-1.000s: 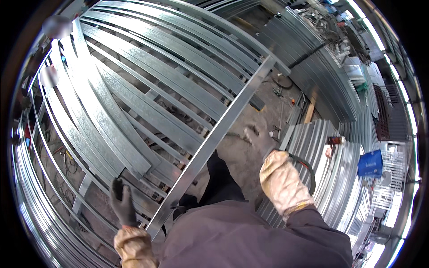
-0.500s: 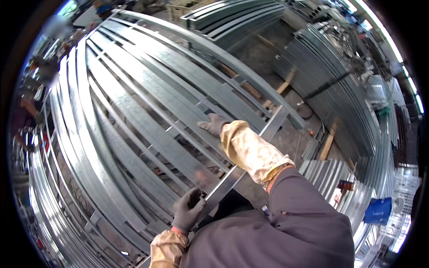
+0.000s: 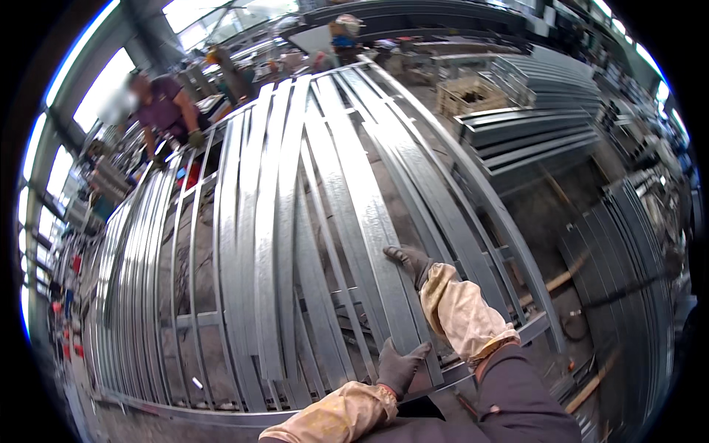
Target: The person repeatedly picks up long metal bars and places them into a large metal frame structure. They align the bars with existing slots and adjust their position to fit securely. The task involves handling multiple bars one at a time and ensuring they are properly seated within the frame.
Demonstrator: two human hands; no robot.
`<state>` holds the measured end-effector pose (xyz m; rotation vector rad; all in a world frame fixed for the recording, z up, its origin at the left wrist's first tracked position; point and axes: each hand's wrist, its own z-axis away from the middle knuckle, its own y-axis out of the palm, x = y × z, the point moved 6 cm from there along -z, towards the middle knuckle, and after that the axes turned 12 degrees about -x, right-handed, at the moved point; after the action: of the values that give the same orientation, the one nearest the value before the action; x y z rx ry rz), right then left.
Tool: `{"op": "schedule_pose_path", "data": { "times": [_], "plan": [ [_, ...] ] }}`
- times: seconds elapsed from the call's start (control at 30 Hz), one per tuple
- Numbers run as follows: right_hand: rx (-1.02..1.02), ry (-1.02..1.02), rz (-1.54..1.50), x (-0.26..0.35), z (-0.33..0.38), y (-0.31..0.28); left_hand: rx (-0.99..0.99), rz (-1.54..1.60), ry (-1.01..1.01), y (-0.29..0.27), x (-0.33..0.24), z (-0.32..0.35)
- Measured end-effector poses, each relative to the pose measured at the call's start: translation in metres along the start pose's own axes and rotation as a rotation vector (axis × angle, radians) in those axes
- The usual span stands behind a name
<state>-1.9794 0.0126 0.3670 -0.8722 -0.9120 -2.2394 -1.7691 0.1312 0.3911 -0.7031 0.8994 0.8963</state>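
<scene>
Fingers [image 3: 397, 254] of the right hand [image 3: 413, 267], gloved in grey, close together on the upper face of one long galvanised strip [image 3: 368, 214], tips toward the left across it; cannot tell whether clamped or merely laid there, with the thumb out of sight; forefinger and thumb of the left hand [image 3: 399, 368] spread apart at the near end of the same strip, touching it, with any grip underneath hidden, so again cannot tell; strip directly beneath the fingers of both hands, lengthwise away over one metal frame [image 3: 509, 224]; by count, two gloved hands, two pale sleeve covers [image 3: 461, 310], one strip touched; to the left of it, more loose strips [image 3: 267, 295], overlapping, impossible to count surely; beyond the frame's right side, one stack of metal lengths [image 3: 532, 140], with one crate [image 3: 452, 97] just beside it; nearer on the right, one dark stack [image 3: 620, 255] under one dark strap [image 3: 635, 290], with at least two wooden battens [image 3: 594, 385] near it; at the frame's far edge, toward the left, one co-worker [image 3: 161, 111] in a purple top, with two gloved hands low in front.
</scene>
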Motion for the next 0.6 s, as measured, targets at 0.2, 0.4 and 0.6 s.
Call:
{"op": "schedule_pose_path", "data": {
  "times": [0.2,0.4,0.6],
  "plan": [
    [0.013,-0.333,0.03,-0.045,-0.059,-0.064,0.08,-0.144,0.111,-0.031,-0.019,0.026],
    [-0.151,-0.427,0.441,-0.058,0.018,0.118,-0.059,-0.223,0.068,-0.175,0.015,0.031],
    [-0.137,-0.473,0.18,-0.14,0.01,0.276,-0.256,-0.319,0.115,-0.353,0.034,0.042]
  ]
}}
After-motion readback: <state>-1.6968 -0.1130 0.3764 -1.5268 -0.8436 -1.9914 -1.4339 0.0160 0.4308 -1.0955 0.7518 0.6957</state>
